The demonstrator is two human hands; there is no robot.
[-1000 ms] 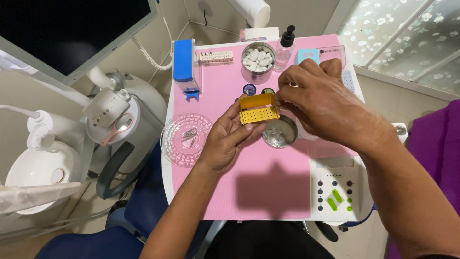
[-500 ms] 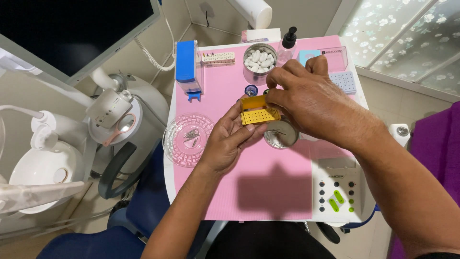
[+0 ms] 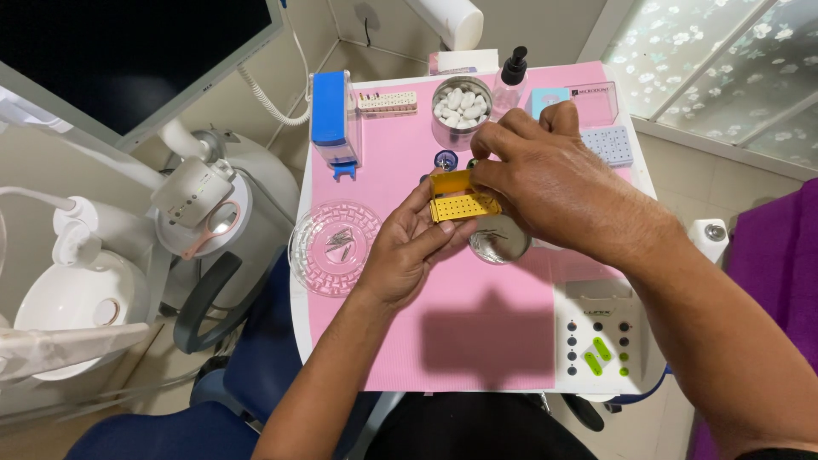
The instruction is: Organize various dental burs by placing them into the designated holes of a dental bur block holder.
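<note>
On the far left stood a white spittoon basin (image 3: 64,307) and, beside it, the grey arm of a dental unit (image 3: 209,200). Next came the pink tray mat (image 3: 477,341), and at its left edge lay a clear round glass dish (image 3: 334,247) with a few small metal pieces in it. Behind that dish stood a blue and clear dispenser box (image 3: 331,119), with a white bur block (image 3: 388,102) just beside it. The left hand (image 3: 409,251) rested on the mat with its fingers curled up around a small yellow perforated bur box (image 3: 463,198), gripping it from below, near the middle of the mat. The box's lid stood raised at its back edge. Behind it sat a round metal tin of white cotton rolls (image 3: 460,106), and a small clear pump bottle with a black top (image 3: 511,81) stood to the right of that. The right hand (image 3: 554,183) came in from the right, its fingertips pinched together at the box's upper right corner; what they pinched could not be told. A small round glass dish (image 3: 498,243) lay just under that hand. Farther right sat a white control panel with green buttons (image 3: 601,336).
</note>
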